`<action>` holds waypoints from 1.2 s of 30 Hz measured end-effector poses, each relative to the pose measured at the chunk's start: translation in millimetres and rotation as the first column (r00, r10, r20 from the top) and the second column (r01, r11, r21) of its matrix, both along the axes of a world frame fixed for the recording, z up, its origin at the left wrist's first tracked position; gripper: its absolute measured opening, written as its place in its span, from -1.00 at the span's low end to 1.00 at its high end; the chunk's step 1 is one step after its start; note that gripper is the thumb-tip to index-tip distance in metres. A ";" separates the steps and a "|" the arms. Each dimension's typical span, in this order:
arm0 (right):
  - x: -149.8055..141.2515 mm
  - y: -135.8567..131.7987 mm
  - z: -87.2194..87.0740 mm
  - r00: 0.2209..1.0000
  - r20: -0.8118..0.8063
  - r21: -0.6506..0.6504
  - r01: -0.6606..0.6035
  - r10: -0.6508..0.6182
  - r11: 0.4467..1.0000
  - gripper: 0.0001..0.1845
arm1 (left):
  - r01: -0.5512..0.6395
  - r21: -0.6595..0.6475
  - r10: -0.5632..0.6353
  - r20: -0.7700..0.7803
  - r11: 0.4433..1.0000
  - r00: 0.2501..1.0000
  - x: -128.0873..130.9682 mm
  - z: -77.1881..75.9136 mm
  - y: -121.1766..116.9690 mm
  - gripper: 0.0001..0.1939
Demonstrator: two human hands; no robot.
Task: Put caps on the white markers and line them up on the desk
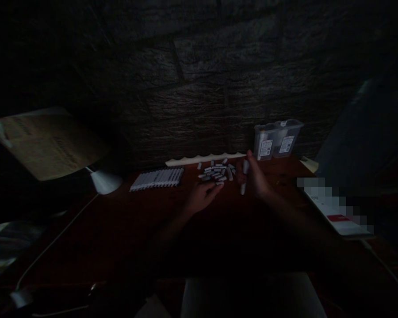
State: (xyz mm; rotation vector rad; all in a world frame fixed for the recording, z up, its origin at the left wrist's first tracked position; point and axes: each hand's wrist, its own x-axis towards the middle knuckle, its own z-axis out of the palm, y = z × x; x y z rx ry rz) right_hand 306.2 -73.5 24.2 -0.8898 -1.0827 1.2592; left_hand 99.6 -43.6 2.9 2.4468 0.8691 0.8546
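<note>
My right hand [256,176] is closed around a white marker [243,189], held roughly upright with its lower end showing below the fingers. My left hand [200,197] has thumb and fingers pinched at a small white cap-like piece [220,182], at the near edge of a loose pile. That pile of short white pieces [215,169] lies on the dark reddish table [199,238] between the hands; the dim light hides their details. To the left, several white markers [157,179] lie side by side in a neat row.
Two clear plastic containers [278,139] with labels stand at the back right. A lamp with a paper-like shade [49,143] and white base [105,182] is at left. A wavy pale strip [202,158] runs along the stone wall. A white flat object [348,223] lies at right.
</note>
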 end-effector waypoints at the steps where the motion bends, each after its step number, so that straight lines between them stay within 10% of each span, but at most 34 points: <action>1: -1.4 -0.5 0.6 0.999 -0.039 -0.002 0.008 -0.008 1.000 -0.27 | 0.001 0.006 -0.001 0.002 1.000 1.000 0.1 0.0 -0.2 -0.60; 26: -5.0 -3.4 8.3 0.997 -0.059 -0.015 -0.057 0.056 0.998 -0.30 | 0.016 0.047 -0.017 0.014 0.999 1.000 2.5 -1.0 -0.1 -0.63; 36: -6.3 -6.4 0.5 0.959 0.126 0.146 0.235 -0.254 0.961 -0.47 | -0.010 0.045 0.011 -0.008 0.999 1.000 -2.3 0.4 4.5 -0.59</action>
